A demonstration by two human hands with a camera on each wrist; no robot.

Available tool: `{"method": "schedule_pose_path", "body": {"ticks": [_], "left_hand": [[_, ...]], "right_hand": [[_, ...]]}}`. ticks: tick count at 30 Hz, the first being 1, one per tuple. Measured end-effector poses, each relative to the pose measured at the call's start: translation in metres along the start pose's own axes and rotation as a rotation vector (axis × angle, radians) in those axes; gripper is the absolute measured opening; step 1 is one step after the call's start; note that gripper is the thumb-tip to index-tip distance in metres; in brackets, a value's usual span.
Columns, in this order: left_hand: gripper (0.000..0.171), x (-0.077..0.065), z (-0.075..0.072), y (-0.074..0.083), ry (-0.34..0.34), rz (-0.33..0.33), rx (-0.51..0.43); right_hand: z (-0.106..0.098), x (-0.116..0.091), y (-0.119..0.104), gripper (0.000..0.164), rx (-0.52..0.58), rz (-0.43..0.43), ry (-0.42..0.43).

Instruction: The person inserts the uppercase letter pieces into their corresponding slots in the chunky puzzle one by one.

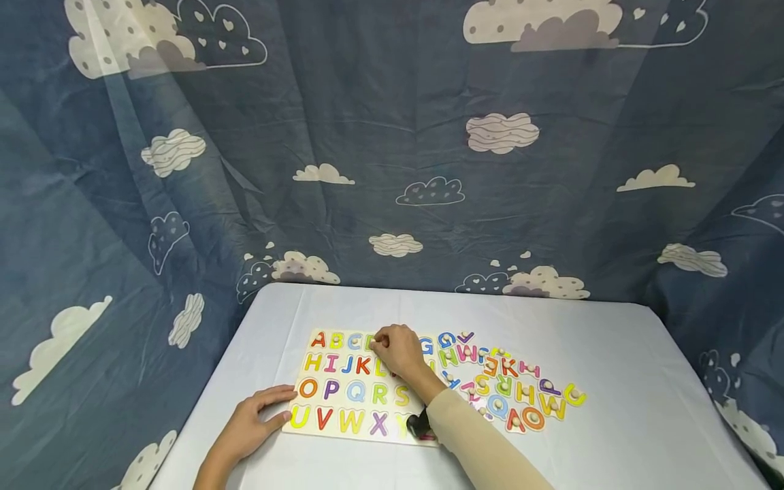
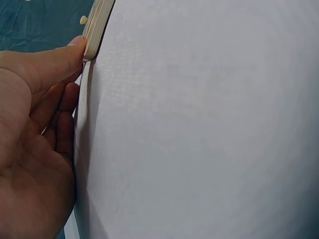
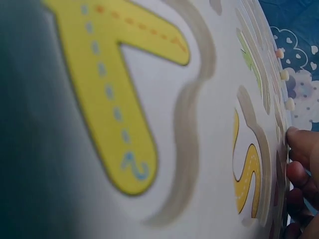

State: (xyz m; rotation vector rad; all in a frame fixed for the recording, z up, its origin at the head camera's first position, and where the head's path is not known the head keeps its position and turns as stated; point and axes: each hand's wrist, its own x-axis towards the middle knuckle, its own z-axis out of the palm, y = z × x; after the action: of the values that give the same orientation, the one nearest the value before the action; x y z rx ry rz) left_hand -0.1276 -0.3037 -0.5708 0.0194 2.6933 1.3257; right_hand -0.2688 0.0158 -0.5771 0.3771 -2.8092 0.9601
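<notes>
A wooden alphabet puzzle board lies flat on the table, with printed letters in rows of recesses. Red A, yellow B and blue C show knobs. My right hand reaches over the top row and pinches a green letter piece beside the C; the fingers mostly cover it. In the right wrist view, that hand's fingertips are at the board's far side, close to several knobs. My left hand rests at the board's left edge, its thumb against the rim.
Loose knobbed letter pieces lie to the right of the board, among them a red A, an orange O and a yellow U. A white cloth covers the table. Behind hangs a dark blue cloud-patterned curtain.
</notes>
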Motion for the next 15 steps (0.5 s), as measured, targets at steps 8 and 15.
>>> {"method": "schedule_pose_path", "body": {"ticks": [8, 15], "left_hand": [[0.035, 0.001, 0.001, 0.001, 0.008, -0.008, -0.004], [0.035, 0.000, 0.001, 0.001, 0.009, -0.005, 0.002]], "right_hand": [[-0.001, -0.002, 0.003, 0.021, 0.062, 0.008, -0.033], [-0.020, -0.009, 0.011, 0.022, 0.136, -0.005, -0.040]]}}
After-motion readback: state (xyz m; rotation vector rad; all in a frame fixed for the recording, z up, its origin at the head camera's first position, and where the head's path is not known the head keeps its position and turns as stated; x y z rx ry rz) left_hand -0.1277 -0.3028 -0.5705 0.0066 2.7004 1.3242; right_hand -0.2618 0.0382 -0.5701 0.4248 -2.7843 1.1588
